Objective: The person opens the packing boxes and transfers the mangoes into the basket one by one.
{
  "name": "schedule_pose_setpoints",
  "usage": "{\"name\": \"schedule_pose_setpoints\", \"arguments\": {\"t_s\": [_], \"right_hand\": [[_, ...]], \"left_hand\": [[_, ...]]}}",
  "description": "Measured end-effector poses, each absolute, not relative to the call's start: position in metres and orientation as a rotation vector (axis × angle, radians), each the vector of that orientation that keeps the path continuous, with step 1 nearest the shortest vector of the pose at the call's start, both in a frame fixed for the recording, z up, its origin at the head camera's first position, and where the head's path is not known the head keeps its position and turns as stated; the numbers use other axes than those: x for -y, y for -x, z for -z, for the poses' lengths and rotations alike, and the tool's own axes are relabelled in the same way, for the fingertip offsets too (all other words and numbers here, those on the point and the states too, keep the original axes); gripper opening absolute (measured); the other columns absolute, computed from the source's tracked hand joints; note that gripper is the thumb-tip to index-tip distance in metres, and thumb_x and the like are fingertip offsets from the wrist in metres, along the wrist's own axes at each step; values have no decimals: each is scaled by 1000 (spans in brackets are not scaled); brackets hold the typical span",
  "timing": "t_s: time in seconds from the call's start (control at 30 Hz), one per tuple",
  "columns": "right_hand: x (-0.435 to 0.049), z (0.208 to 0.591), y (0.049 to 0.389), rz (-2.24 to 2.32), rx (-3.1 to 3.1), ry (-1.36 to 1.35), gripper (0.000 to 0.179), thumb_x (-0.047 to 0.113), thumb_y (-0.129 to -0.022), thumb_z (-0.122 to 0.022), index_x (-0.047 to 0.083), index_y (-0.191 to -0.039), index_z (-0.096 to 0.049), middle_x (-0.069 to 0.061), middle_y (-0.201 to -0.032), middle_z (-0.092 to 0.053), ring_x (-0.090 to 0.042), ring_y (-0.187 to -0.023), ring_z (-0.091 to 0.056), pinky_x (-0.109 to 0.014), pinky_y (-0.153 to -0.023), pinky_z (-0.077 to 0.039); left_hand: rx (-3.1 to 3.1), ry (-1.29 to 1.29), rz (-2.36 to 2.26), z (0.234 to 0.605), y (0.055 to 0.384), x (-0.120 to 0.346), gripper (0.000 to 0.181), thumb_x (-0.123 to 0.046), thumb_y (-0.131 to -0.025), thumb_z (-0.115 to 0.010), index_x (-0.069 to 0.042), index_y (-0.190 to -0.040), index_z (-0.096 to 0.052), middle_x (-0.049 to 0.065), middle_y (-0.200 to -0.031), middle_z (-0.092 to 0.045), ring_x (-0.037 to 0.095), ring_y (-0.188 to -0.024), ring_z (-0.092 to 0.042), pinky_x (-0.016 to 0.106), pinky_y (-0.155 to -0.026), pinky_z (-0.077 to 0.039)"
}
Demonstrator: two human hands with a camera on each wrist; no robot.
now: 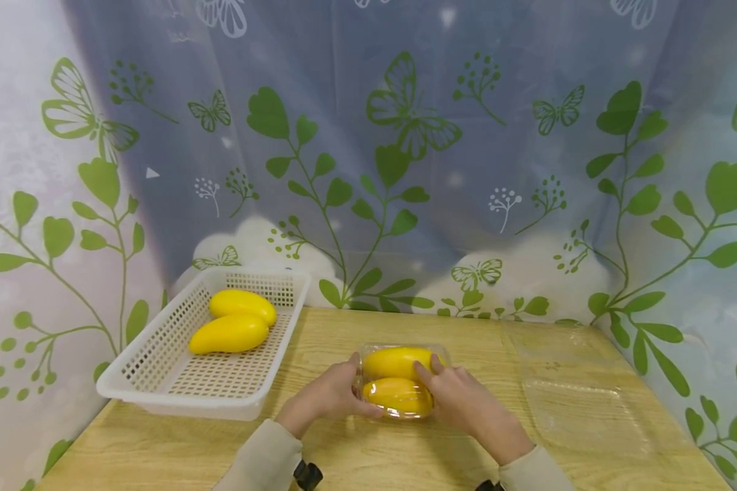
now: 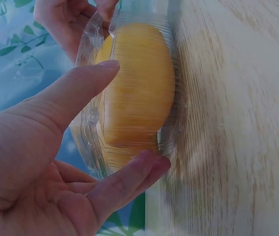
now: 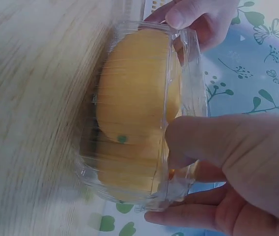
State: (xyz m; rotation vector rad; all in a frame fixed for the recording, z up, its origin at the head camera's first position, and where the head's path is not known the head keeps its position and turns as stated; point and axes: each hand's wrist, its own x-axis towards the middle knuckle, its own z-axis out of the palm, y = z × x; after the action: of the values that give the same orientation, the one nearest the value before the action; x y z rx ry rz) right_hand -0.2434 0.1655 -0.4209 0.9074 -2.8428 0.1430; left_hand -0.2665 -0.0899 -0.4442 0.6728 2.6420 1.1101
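Observation:
Two yellow mangoes lie inside a clear plastic clamshell box on the table, one mango behind the other mango. My left hand grips the box's left end, its thumb lying along the near side in the left wrist view. At the right end, my right hand holds the box, with the thumb on the rim and the fingers partly hidden beyond it. The lid lies over the fruit.
To the left stands a white plastic basket with two more yellow mangoes in it. Clear plastic packaging lies at the right of the wooden table. A patterned curtain hangs behind.

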Motion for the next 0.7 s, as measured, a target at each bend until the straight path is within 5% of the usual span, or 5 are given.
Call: {"name": "schedule_pose_setpoints", "arguments": {"t_s": [0.2,0.4,0.5,0.57,0.7], "right_hand": [[-169,416,244,-108,2845,-900,62,-14,-87,-61,8,-145,-58,-35,-142,-57,-22,-48,-51,-37,-59,-59],[-177,412,245,-212,2796,-966,60,-14,-83,-61,7,-139,-65,-32,-139,-61,-6,-45,-15,-19,-43,-22],[-183,409,247,-299,2793,-982,60,-15,-79,-61,6,-135,-67,-28,-140,-62,-8,-46,-22,-20,-45,-19],[-186,408,249,-344,2785,-971,60,-12,-78,-65,5,-135,-67,-27,-142,-61,-13,-54,-50,-21,-48,-28],[-190,410,253,-444,2775,-872,64,1,-84,-76,3,-144,-57,-30,-153,-48,-44,-114,-67,-37,-72,-59]], "left_hand": [[-2617,-616,-1133,445,268,92,121,-33,-81,-89,11,-160,-9,24,-151,-53,14,-91,-64,34,-84,-57],[-2595,-591,-1140,445,266,93,121,-32,-82,-88,11,-161,-8,24,-153,-51,16,-93,-65,39,-88,-58],[-2600,-587,-1136,445,266,93,121,-34,-81,-88,11,-161,-9,23,-153,-51,16,-96,-66,41,-91,-58],[-2601,-586,-1138,445,266,93,120,-35,-81,-88,11,-161,-10,23,-152,-52,17,-98,-66,42,-92,-58],[-2603,-582,-1158,445,267,93,116,-32,-83,-87,12,-160,-12,25,-151,-52,19,-99,-68,41,-89,-59]]}}
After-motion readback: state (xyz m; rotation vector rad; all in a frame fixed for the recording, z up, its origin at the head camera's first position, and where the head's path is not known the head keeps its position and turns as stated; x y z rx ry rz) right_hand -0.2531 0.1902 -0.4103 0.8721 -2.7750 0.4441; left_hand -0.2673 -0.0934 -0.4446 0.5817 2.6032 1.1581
